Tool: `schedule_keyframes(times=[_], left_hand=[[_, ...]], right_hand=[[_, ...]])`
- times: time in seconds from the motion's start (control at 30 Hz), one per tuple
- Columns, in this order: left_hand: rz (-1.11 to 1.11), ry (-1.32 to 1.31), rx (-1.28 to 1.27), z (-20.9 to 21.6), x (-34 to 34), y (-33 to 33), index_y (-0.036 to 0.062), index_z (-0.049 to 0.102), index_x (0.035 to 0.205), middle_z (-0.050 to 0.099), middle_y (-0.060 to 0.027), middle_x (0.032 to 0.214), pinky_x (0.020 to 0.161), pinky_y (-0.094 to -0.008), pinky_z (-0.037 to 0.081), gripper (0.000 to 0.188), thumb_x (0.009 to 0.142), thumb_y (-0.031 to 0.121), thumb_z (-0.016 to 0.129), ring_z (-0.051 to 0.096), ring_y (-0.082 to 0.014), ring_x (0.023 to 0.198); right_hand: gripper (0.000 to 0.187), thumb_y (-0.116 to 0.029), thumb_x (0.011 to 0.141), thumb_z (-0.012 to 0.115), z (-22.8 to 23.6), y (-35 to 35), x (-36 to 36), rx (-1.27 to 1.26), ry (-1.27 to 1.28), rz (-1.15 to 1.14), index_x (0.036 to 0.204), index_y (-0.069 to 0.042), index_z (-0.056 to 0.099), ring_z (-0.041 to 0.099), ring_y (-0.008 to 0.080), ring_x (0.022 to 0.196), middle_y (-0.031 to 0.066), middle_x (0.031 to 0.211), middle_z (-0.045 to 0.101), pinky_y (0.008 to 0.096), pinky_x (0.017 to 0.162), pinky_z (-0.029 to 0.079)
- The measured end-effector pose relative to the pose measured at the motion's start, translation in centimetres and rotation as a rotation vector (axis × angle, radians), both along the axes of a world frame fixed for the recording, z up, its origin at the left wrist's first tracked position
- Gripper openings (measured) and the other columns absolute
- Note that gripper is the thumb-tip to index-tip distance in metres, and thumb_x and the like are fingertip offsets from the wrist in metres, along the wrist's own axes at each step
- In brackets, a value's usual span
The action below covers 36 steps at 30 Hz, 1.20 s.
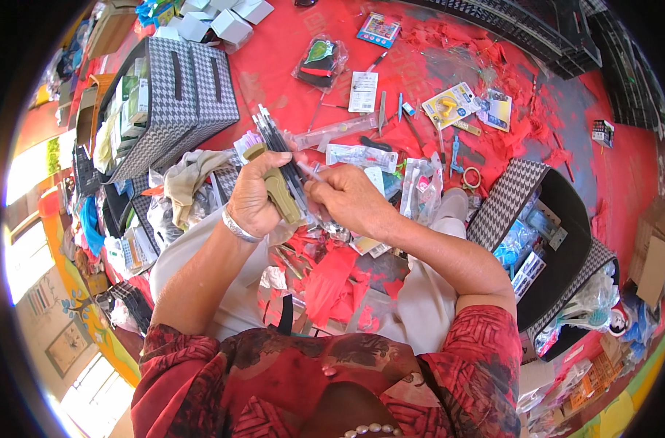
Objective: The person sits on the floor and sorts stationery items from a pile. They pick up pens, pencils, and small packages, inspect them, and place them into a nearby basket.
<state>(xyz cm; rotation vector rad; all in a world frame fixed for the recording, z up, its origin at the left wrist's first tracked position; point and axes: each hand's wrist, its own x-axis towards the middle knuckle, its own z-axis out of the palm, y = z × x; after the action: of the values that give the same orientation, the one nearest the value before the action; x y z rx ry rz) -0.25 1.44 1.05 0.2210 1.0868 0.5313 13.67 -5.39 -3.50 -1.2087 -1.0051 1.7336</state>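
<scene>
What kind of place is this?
Probably a cluttered storeroom, though I can't be sure. You can see a black-and-white houndstooth fabric box holding green-and-white packages, a pile of small white boxes, and a flat white-and-yellow carded package on the messy red floor.

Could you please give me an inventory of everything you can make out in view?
Slim sticks: several, mostly black, in left hand
Olive piece: one, olive, in left hand
Pale stick: one, whitish, in right hand
Houndstooth boxes: at least two, black-and-white, left and right
Small cartons: several, white, top left
Carded item: one, yellow, upper right of centre
Beige cloth: one, beige, left
Red sheeting: count unclear, red, torn, across floor
Cardboard: at least one, brown, far right
Other clutter: too small to tell
Bracelet: one, silvery, left wrist
Hands: two, bare, centre
</scene>
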Motion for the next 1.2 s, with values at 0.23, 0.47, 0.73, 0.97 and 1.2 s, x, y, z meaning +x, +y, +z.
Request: schedule_keyframes(times=[0.23,0.47,0.73,0.97,1.2], left_hand=[[-0.062,-0.017,-0.003,-0.4,-0.5,0.6,0.0036,0.052,0.090,0.058,-0.0096,0.081,0.071,-0.0328,0.050,0.017,0.073,0.005,0.057,0.058,-0.0191,0.075],[-0.112,0.038,-0.053,0.1,0.3,-0.1,0.0023,0.054,0.091,0.059,-0.0112,0.092,0.075,-0.0349,0.050,0.019,0.073,0.006,0.057,0.060,-0.0210,0.083],[-0.265,0.121,0.010,0.4,0.8,-0.2,0.0028,0.055,0.089,0.058,-0.0073,0.077,0.063,-0.0287,0.051,0.016,0.075,0.008,0.055,0.059,-0.0173,0.067],[-0.355,0.181,0.138,1.0,1.0,-0.5,0.0019,0.053,0.088,0.056,-0.0057,0.069,0.052,-0.0237,0.047,0.015,0.075,0.005,0.057,0.055,-0.0119,0.058],[-0.316,-0.028,0.118,1.3,1.1,-0.5,0.0018,0.053,0.092,0.057,-0.0084,0.075,0.061,-0.0267,0.048,0.019,0.074,0.006,0.058,0.056,-0.0156,0.064]], right_hand=[[0.047,-0.037,0.088,0.037,0.7,1.9,5.2,-0.172,-0.022,-0.073,0.079,0.000,0.063,0.056,0.0157,0.067,0.0079,0.069,0.060,0.0294,0.067,0.043],[0.049,-0.038,0.089,0.036,1.1,3.5,2.5,-0.099,0.071,-0.039,0.105,0.004,0.055,0.058,0.0194,0.078,0.0120,0.085,0.060,0.0321,0.074,0.043],[0.053,-0.037,0.090,0.027,0.5,4.0,0.9,0.219,-0.334,-0.005,0.066,0.003,0.053,0.055,0.0337,0.060,0.0212,0.064,0.057,0.0409,0.067,0.042],[0.043,-0.040,0.087,0.044,0.5,4.5,2.0,-0.008,0.149,0.051,0.080,0.000,0.059,0.051,0.0157,0.064,0.0070,0.071,0.058,0.0299,0.061,0.041],[0.028,-0.030,0.083,0.056,1.0,4.6,1.3,-0.221,0.495,-0.129,0.081,-0.002,0.061,0.043,0.0052,0.048,-0.0001,0.061,0.054,0.0210,0.044,0.037]])
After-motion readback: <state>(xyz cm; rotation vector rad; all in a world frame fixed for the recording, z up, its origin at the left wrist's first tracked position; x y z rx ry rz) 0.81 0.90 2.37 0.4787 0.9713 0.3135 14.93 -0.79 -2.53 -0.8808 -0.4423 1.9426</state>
